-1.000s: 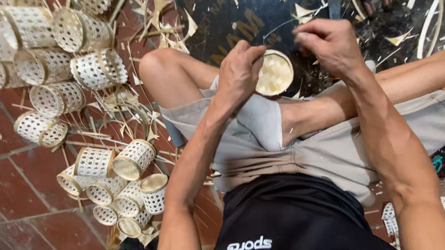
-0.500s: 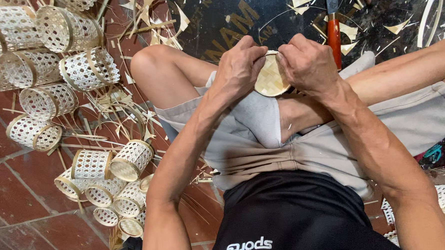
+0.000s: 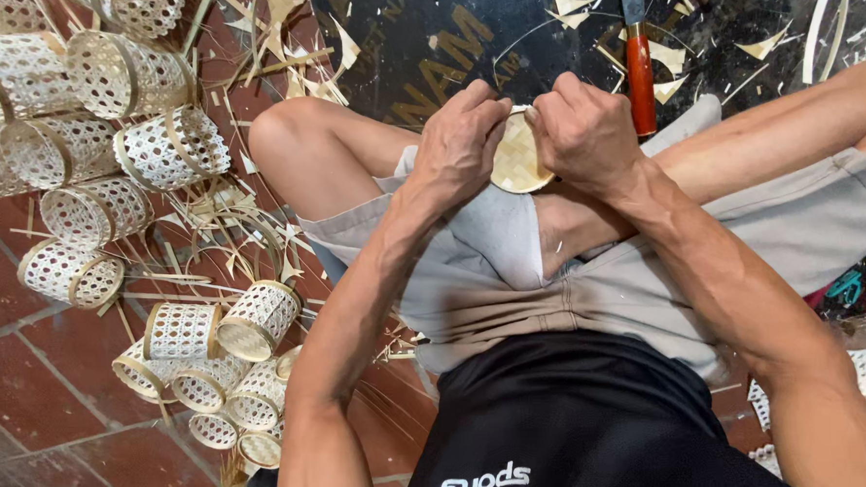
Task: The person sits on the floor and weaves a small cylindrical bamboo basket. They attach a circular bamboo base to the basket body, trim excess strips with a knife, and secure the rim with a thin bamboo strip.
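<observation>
Baskets: woven cylinder baskets (image 3: 171, 148) lie heaped on the brick floor (image 3: 30, 388), most tipped on their sides, well apart from the hands.
Left hand: left hand (image 3: 463, 140) clenched on the left rim of the woven disc (image 3: 519, 157).
Disc: round, no long axis; face tilted up to the camera, held above the lap between both hands.
Right hand: right hand (image 3: 584, 130) grasping the disc's right rim.
Edges: red-handled knife (image 3: 638, 64) lies just beyond the right knuckles, blade pointing away.
</observation>
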The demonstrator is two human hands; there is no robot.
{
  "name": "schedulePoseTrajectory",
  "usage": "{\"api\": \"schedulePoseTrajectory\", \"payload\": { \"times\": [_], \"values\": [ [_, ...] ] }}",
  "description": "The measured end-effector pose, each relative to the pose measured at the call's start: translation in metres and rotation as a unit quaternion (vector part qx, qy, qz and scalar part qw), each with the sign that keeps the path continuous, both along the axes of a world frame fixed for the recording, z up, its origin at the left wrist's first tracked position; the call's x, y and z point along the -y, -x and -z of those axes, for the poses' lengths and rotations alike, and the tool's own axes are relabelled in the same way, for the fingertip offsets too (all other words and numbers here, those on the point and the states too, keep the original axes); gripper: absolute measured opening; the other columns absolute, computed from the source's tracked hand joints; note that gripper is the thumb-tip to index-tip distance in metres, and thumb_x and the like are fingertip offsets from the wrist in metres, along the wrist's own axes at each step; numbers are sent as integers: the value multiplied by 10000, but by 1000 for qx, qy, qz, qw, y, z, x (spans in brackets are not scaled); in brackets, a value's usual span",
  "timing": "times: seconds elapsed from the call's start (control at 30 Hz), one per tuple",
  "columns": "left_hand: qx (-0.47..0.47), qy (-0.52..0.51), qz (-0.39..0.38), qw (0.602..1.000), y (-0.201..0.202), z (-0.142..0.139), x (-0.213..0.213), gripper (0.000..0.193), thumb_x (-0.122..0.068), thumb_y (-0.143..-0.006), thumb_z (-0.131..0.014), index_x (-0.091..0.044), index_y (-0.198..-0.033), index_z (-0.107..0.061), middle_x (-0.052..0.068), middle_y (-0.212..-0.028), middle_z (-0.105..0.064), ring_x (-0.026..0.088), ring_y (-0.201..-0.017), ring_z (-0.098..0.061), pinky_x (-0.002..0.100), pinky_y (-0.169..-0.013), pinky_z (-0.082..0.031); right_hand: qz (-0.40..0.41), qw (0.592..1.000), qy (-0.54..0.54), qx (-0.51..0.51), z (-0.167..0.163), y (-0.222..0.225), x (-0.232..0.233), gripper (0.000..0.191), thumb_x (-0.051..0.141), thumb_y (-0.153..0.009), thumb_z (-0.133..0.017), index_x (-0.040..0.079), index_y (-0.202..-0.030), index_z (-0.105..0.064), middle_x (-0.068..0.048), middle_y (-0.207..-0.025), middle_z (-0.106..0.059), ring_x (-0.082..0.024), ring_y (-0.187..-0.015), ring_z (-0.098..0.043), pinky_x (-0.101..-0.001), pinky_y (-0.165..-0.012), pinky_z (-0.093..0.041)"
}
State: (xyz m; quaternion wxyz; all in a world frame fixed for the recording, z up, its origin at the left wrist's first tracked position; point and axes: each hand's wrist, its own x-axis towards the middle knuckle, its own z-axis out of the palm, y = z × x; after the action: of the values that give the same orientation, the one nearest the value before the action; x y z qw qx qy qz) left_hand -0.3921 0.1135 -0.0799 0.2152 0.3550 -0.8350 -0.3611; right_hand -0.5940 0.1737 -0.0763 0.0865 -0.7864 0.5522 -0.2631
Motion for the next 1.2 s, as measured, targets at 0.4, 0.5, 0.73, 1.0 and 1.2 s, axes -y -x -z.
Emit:
{"api": "schedulePoseTrajectory", "payload": {
  "times": [0.4,0.5,0.73,1.0,1.2],
  "values": [
    [26,-108,41,993,6,-9,17,228,-78,-761,-771,-7,-978,-761,105,-810,-673,242,-731,-683,357,-638,-544,-57,894,-375,238,-1,41,24,175,162,-836,-770,42,-956,-725,-65,-806,-733,-163,-695,-679,-342,-630,-537],
    [-5,-367,22,930,7,-5,30,123,-6,-804,-738,31,-918,-708,57,-756,-666,106,-676,-638,292,-564,-546,-75,892,-410,173,-1,53,39,196,116,-754,-797,13,-904,-724,-87,-765,-725,-139,-692,-652,-347,-617,-522],
    [6,-405,57,912,11,4,37,128,19,-780,-776,34,-877,-694,21,-719,-689,86,-617,-668,271,-532,-567,-75,818,-540,185,-8,46,51,187,103,-795,-780,-35,-871,-679,-101,-716,-701,-160,-635,-646,-337,-559,-507],
    [-54,-361,-76,928,3,0,28,144,18,-803,-795,44,-922,-718,15,-741,-704,79,-661,-656,249,-575,-554,89,796,-420,426,-12,60,2,177,62,-865,-764,6,-983,-645,-58,-789,-698,-121,-649,-683,-276,-557,-570],
    [-108,-397,-131,902,13,5,14,221,26,-819,-761,36,-1024,-680,-14,-690,-632,65,-566,-606,245,-481,-521,161,749,-375,522,22,54,-22,161,34,-899,-794,-32,-964,-662,-84,-805,-716,-123,-655,-710,-266,-581,-610]
  ]
}}
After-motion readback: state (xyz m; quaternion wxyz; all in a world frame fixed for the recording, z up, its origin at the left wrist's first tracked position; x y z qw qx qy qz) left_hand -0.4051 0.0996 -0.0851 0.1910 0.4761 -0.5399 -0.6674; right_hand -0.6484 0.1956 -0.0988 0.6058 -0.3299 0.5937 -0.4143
